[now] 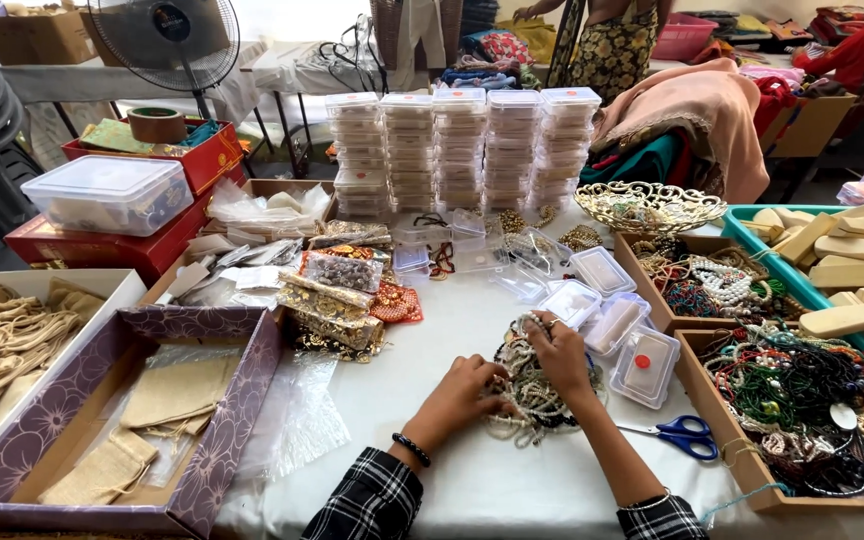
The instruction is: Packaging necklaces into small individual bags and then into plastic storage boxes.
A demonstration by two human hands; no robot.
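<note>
Both hands sit on a tangled pile of bead necklaces (532,395), lower centre of the frame, on the white-covered counter (452,470). Left hand (464,392) lies at the pile's left edge, fingers curled into the strands, pinching some. Right hand (557,352) is on top toward the upper part, fingers closed on a strand near the pile's top. The pile is directly under and between the hands; both touch it, right hand more on top. It's a round heap w/ no clear long axis.

Counts: 1 blue-handled pair of scissors (687,436) just right of the right forearm; 5 stacks of clear lidded boxes (460,145) upper centre; approx. 4 loose clear boxes (607,310) just right of the pile, one w/ a red dot; 2 cardboard trays of beads (797,395) on the right; 1 purple open box (102,420) w/ cloth pouches lower left.
</note>
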